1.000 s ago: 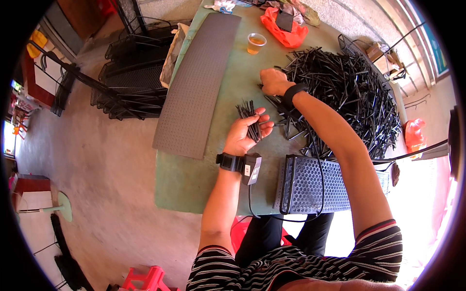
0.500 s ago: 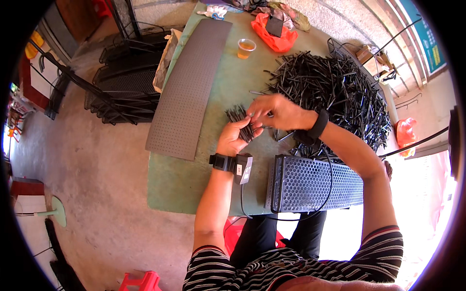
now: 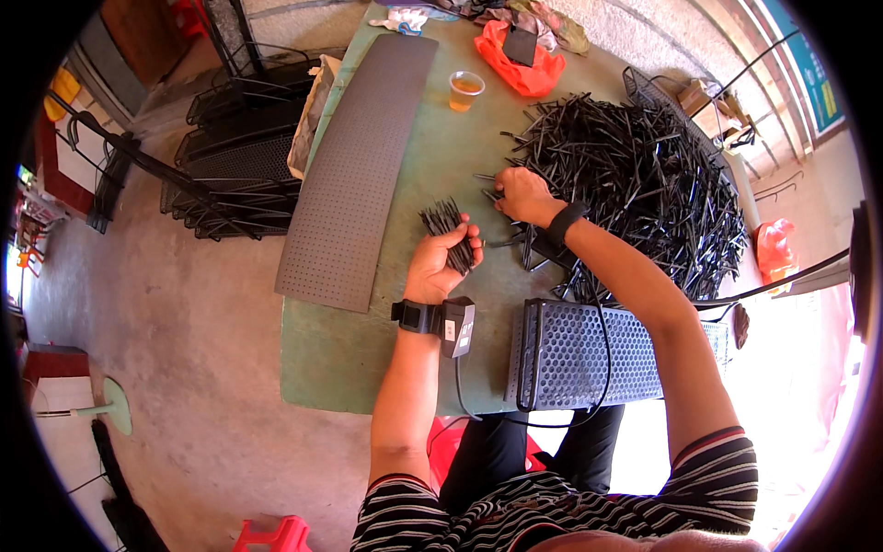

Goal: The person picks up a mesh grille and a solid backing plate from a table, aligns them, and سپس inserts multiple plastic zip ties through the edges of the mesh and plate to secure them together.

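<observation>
My left hand [image 3: 436,265] is closed around a bundle of thin black rods [image 3: 441,221], held upright-slanted above the green table. The rod tops fan out past my thumb. At the left edge of a large heap of similar black rods [image 3: 635,184], my right hand [image 3: 526,195] has its fingers pinched together, palm down. Rod ends poke out beside its fingertips; what lies between the fingers is hidden. Both wrists wear black straps, the left one with a small black box [image 3: 457,327] and a cable.
A long grey perforated sheet [image 3: 363,175] lies along the left of the table [image 3: 322,354]. Black perforated metal racks [image 3: 589,359] stand at the near edge. Farther back are a cup of amber liquid [image 3: 465,90] and a red plastic bag [image 3: 543,74]. More black racks [image 3: 239,166] are stacked left.
My right hand has moved away from the bundle, to the right and slightly farther, onto the heap's edge. The left hand keeps the bundle in nearly the same place.
</observation>
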A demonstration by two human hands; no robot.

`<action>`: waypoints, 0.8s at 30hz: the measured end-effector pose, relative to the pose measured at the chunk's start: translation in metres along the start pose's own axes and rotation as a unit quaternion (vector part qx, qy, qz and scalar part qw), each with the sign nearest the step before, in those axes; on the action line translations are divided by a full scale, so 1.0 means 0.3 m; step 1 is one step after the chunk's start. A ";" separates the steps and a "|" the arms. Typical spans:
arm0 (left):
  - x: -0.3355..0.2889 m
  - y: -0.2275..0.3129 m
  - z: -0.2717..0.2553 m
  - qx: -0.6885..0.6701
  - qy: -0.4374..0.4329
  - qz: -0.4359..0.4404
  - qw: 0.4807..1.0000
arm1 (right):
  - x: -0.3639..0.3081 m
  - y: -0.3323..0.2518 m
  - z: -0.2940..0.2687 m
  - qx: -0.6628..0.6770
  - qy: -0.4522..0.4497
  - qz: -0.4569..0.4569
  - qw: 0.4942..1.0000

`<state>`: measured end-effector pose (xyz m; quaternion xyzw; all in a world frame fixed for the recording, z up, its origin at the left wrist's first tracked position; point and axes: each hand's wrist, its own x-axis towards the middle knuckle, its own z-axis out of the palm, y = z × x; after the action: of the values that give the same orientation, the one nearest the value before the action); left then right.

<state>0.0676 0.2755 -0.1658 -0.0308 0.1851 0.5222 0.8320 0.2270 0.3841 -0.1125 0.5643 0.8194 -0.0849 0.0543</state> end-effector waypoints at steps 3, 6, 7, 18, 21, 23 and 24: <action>-0.007 0.003 0.011 0.028 0.007 -0.004 1.000 | 0.000 -0.001 -0.010 0.025 -0.011 -0.015 1.000; -0.004 0.003 0.012 0.035 0.011 -0.010 0.999 | 0.001 0.013 -0.012 0.022 -0.015 -0.050 0.998; -0.002 0.004 0.009 0.030 0.002 -0.014 0.999 | -0.002 0.021 -0.017 0.043 -0.012 -0.065 0.997; 0.002 0.000 0.002 0.036 -0.030 -0.039 0.998 | -0.109 -0.006 -0.209 0.230 0.096 -0.165 0.954; -0.004 0.003 0.002 0.054 -0.040 -0.040 0.997 | -0.169 -0.071 -0.271 0.259 0.145 -0.210 0.932; -0.017 0.005 0.032 0.042 -0.060 -0.053 0.996 | -0.189 -0.082 -0.261 0.231 0.163 -0.320 0.904; -0.019 0.005 0.044 0.036 -0.070 -0.059 0.995 | -0.199 -0.085 -0.256 0.217 0.172 -0.374 0.885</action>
<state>0.0678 0.2743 -0.1514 0.0248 0.1427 0.4663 0.8727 0.2251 0.3360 -0.0243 0.2190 0.9275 -0.1763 -0.2465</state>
